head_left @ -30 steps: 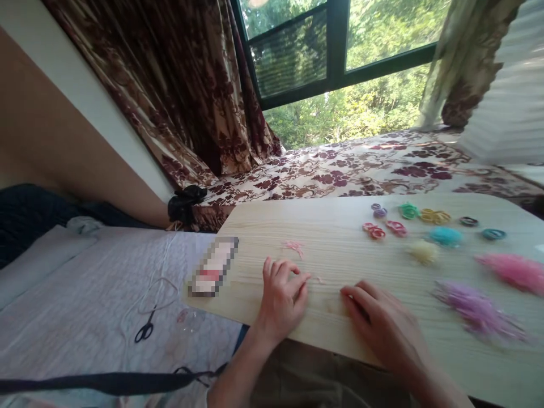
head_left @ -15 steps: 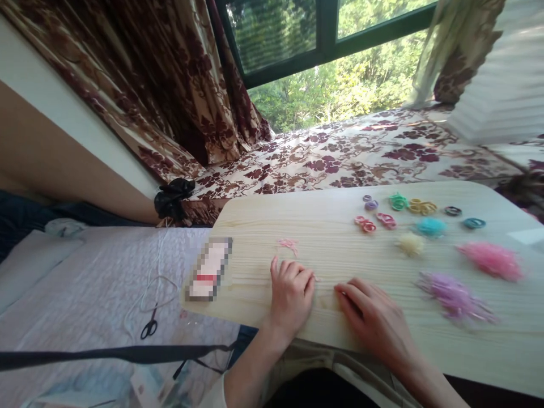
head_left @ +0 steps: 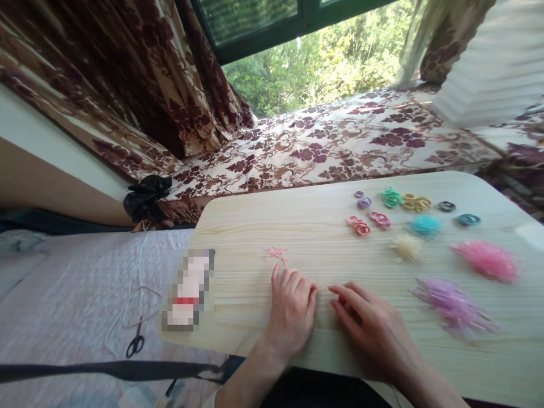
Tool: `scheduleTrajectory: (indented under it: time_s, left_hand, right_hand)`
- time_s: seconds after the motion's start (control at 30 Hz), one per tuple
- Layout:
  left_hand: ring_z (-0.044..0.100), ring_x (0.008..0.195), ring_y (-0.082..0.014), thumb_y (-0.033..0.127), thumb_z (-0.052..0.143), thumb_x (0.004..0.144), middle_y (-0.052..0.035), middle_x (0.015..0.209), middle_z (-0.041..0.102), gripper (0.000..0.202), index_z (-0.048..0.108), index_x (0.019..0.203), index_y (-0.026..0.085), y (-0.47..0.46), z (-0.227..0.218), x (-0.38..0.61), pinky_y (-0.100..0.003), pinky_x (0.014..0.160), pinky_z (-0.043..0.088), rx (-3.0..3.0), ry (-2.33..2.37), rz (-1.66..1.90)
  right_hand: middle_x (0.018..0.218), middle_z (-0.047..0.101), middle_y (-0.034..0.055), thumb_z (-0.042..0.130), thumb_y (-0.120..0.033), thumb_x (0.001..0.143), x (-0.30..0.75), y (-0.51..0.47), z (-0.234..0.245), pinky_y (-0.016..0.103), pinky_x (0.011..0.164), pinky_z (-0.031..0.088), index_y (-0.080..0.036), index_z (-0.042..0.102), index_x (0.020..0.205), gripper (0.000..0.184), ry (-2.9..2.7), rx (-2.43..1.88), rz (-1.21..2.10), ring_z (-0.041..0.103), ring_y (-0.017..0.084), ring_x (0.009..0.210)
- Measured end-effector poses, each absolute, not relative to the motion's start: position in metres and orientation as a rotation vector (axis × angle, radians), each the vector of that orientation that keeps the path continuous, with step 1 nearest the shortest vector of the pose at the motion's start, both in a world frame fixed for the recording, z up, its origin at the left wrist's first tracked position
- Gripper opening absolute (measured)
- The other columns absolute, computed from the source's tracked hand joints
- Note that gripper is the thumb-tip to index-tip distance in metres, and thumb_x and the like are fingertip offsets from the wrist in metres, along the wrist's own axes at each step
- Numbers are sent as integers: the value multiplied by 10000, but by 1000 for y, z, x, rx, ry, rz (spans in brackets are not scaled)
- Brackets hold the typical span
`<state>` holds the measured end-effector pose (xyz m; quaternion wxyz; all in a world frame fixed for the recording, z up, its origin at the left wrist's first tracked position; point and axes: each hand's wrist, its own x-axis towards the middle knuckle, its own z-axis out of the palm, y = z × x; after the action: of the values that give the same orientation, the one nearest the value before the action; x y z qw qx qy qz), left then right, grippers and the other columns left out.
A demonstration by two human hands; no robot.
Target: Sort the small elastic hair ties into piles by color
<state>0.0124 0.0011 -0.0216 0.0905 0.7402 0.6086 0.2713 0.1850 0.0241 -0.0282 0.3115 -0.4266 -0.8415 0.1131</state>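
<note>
My left hand [head_left: 293, 309] rests on the light wooden board, its fingers curled and thumb and forefinger pressed together; anything between them is too small or hidden to make out. Just beyond its fingertips lies a small heap of thin pink strands [head_left: 277, 253]. To the right, my right hand [head_left: 372, 320] lies on its side with forefinger and thumb slightly apart and nothing visible between them. Closest to it on the right is a loose pile of purple strands [head_left: 453, 303].
Behind that sit a pink pile [head_left: 487, 260], a cream pile [head_left: 407, 248] and a turquoise pile [head_left: 425, 225]. Several coloured bands, including green ones [head_left: 391, 196], lie farther back. A blurred-out phone-like object [head_left: 187, 292] is at the board's left; scissors [head_left: 135, 344] lie on the bed.
The view has shifted, so the board sits farther left. My right hand's forefinger and thumb have parted a little. A pink bit seen by my left fingertips no longer shows.
</note>
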Motion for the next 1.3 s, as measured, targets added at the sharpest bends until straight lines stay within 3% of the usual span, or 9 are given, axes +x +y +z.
scheduleTrajectory:
  time_s: [0.23, 0.37, 0.57, 0.87, 1.07, 1.3]
  left_hand:
    - [560, 1040, -202, 111, 445, 935, -9, 894, 651, 157, 559, 870, 198, 7, -16, 17, -511, 1113, 260, 2221, 1608, 843]
    - [577, 1018, -198, 101, 471, 927, 3, 844, 659, 156, 571, 863, 202, 9, -10, 20, -502, 1099, 272, 2180, 1601, 911]
    - [600, 976, -193, 99, 530, 898, 15, 802, 675, 135, 586, 842, 209, 12, -9, 25, -483, 1078, 310, 2129, 1589, 1041]
    - [597, 959, -201, 96, 487, 903, 5, 836, 673, 157, 576, 877, 223, 14, -17, 25, -480, 1032, 348, 2166, 1589, 1024]
    - [606, 967, -200, 94, 487, 898, 19, 836, 670, 164, 565, 906, 239, 14, -23, 27, -495, 1060, 310, 2231, 1556, 1012]
    - [604, 983, -199, 112, 492, 906, 21, 853, 680, 157, 571, 926, 246, 13, -26, 22, -481, 1061, 304, 2289, 1542, 985]
  right_hand:
    - [826, 676, 18, 418, -250, 957, 187, 36, -21, 215, 570, 495, -226, 683, 1032, 276, -2259, -1159, 479, 670, 131, 684]
    - [775, 649, 17, 432, -263, 957, 189, 40, -16, 205, 559, 484, -228, 686, 872, 270, -2244, -1155, 668, 647, 121, 653]
    - [753, 641, 26, 441, -249, 966, 196, 37, -13, 205, 587, 495, -201, 689, 873, 270, -2108, -1102, 732, 637, 118, 654]
    - [806, 653, 10, 558, -304, 921, 265, 38, 7, 198, 513, 468, -234, 681, 932, 141, -1926, -1314, 384, 596, 98, 607]
    - [808, 660, 29, 472, -510, 893, 347, 58, 13, 293, 592, 464, -223, 678, 881, 353, -1759, -1723, -88, 601, 151, 624]
    - [796, 665, 41, 440, -480, 833, 375, 81, 6, 315, 560, 449, -208, 701, 893, 382, -1763, -1908, -103, 635, 185, 643]
